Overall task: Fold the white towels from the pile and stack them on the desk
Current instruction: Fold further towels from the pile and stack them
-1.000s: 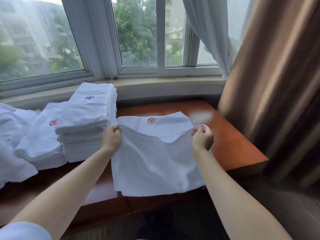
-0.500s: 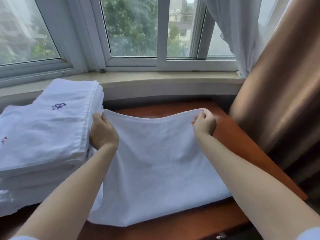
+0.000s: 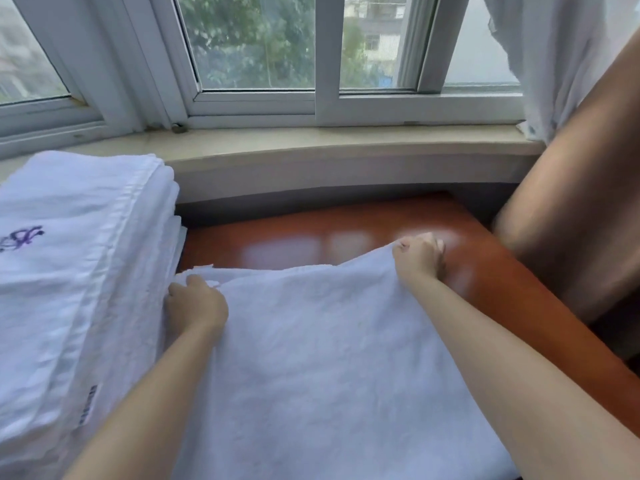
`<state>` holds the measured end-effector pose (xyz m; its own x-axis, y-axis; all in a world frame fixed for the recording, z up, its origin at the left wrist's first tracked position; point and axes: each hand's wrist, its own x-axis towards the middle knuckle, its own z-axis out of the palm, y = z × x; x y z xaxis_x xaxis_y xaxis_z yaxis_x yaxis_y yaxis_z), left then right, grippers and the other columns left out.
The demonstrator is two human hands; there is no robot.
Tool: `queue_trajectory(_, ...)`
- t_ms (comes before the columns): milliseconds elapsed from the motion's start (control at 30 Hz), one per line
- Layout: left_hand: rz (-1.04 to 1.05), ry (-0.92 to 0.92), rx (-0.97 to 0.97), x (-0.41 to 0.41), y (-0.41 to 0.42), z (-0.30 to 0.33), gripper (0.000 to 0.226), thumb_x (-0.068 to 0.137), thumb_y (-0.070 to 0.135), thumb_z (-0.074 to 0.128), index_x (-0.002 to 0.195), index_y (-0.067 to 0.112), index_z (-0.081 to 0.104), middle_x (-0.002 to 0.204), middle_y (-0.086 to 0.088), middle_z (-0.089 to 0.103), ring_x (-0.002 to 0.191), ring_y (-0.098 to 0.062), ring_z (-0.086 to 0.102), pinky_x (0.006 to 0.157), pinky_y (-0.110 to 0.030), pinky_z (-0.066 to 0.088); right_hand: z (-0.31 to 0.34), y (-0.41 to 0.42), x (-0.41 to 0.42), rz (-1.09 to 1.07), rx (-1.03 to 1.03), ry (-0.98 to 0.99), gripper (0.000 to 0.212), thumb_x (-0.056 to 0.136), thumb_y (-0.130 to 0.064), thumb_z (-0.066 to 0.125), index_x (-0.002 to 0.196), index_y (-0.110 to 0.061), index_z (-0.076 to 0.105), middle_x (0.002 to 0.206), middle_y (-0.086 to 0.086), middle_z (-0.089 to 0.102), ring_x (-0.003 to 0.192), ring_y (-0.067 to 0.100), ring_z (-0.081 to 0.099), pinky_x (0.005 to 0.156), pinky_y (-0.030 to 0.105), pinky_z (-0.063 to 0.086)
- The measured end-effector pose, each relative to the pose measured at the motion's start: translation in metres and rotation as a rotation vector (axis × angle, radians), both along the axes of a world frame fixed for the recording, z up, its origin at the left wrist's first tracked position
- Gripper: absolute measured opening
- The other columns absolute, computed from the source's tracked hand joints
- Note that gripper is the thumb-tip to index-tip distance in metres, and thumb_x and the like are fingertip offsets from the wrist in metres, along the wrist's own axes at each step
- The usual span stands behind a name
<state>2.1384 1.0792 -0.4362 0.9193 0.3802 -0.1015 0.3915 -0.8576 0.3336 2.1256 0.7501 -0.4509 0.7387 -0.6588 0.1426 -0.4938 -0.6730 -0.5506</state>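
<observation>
A white towel (image 3: 322, 348) lies folded over on the reddish wooden desk (image 3: 502, 306), covering most of its near part. My left hand (image 3: 195, 303) rests on the towel's far left corner, fingers curled on the cloth. At the far right corner my right hand (image 3: 417, 258) pinches the edge, which is lifted slightly off the wood. A tall stack of folded white towels (image 3: 79, 271) with a purple embroidered mark stands directly left of my left hand, touching the towel's edge.
A stone window sill (image 3: 329, 147) and white window frames run along the back. A brown curtain (image 3: 571, 220) hangs at the right, against the desk's edge, with a sheer white curtain (image 3: 554, 57) above it. Bare desk shows beyond the towel.
Both hands carried the towel's near edge forward over its far half and lowered it onto the desk. The red flower mark is now covered. The camera has moved closer.
</observation>
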Motion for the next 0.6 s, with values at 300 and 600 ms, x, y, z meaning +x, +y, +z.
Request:
queue_trajectory(300, 0.088, 0.042, -0.209, 0.009, -0.009, -0.005, 0.049, 0.095, 0.031, 0.049, 0.141, 0.018, 0.044, 0.141, -0.024, 0.028, 0.12, -0.041, 0.044, 0.1, -0.043, 0.039, 0.001, 0.0, 0.002, 0.33, 0.444, 0.177, 0.014, 0.086, -0.023, 0.067, 0.092, -0.01, 0.065, 0.094, -0.001, 0.053, 0.062, 0.016, 0.051, 0.052, 0.022, 0.036)
queue_trajectory(600, 0.082, 0.212, -0.653, -0.007, -0.005, 0.021, 0.027, 0.092, 0.017, 0.057, 0.116, 0.006, 0.06, 0.097, -0.015, 0.06, 0.082, -0.027, 0.058, 0.066, -0.032, 0.055, 0.039, -0.031, -0.052, 0.036, 0.405, -0.284, 0.04, 0.089, -0.016, 0.058, 0.052, -0.021, 0.042, 0.055, -0.005, 0.037, 0.06, 0.018, 0.036, 0.053, 0.026, 0.029)
